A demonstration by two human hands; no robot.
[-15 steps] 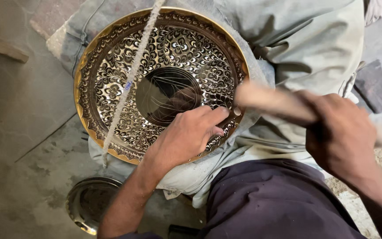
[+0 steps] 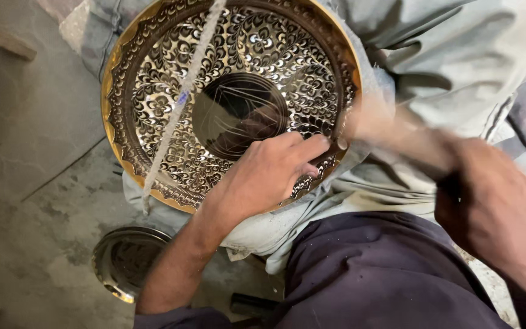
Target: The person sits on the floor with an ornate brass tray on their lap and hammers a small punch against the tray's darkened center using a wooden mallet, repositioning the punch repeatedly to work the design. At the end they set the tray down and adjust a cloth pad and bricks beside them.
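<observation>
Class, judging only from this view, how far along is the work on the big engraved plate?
Done: dense floral engraving covers the large brass plate around its plain centre. In hand: the left hand steadies its lower rim while the right hand swings a blurred wooden mallet. Left: cannot tell.

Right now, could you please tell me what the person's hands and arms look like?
Both are bare: no gloves, rings or watch show. The left hand and its forearm are uncovered up to a dark sleeve edge at the picture's bottom. The right hand is motion-blurred, its wrist also bare.

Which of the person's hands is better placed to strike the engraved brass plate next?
Right hand: it grips the blurred wooden mallet poised by the plate rim. The left hand rests on the plate, fingertips pinched there.
</observation>
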